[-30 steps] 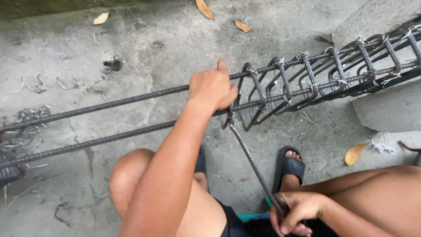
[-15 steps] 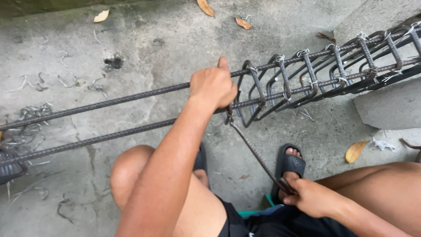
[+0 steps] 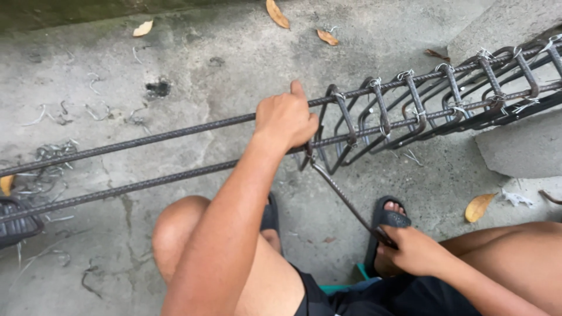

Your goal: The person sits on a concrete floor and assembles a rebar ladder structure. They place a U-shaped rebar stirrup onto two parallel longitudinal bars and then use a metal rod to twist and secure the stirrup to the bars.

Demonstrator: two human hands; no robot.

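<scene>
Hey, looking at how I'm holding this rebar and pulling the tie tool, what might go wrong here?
The left hand grips the ribbed steel bars right beside the nearest bent steel stirrup, so fingers might get pinched if it shifts. The right hand pulls the thin metal hook tool toward the body; a slip may jerk it back. The open black sandal leaves toes exposed to cut wire scraps on the concrete.

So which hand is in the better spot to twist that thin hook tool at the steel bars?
Probably the right hand: its grip is already on the thin dark metal hook tool, whose tip sits at the ribbed steel bars. The left hand is busy clutching those bars.
</scene>
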